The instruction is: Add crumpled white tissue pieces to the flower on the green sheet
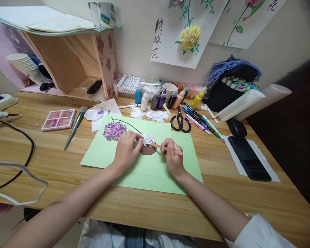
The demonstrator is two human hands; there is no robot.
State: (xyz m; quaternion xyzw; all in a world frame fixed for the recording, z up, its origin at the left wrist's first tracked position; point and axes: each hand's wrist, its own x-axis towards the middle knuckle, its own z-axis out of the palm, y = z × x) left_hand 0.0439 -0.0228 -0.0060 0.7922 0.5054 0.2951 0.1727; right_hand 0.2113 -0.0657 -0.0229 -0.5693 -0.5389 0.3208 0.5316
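Note:
My right hand (173, 156) grips a wooden craft stick (179, 152), its tip against the lower right edge of a white paper flower (148, 139). The flower is a cluster of small paper pieces on a brown-pink round patch (147, 150). At the flower's left edge, my left hand (126, 148) has its thumb and index finger bent together; what lies between them is hidden. Both hands are over green paper (155, 172). Left of the flower sits a purple paper-petal flower (114, 131), with a dark curved stem line (127, 123) drawn above it.
Several paint bottles (155, 101), white paper scraps (157, 115), black scissors (180, 123) and pens (200, 119) lie beyond the paper. A brush (76, 127) and pink palette (59, 119) are left; a phone (249, 158) and mouse (237, 127) are right. A cable (31, 148) crosses the left side.

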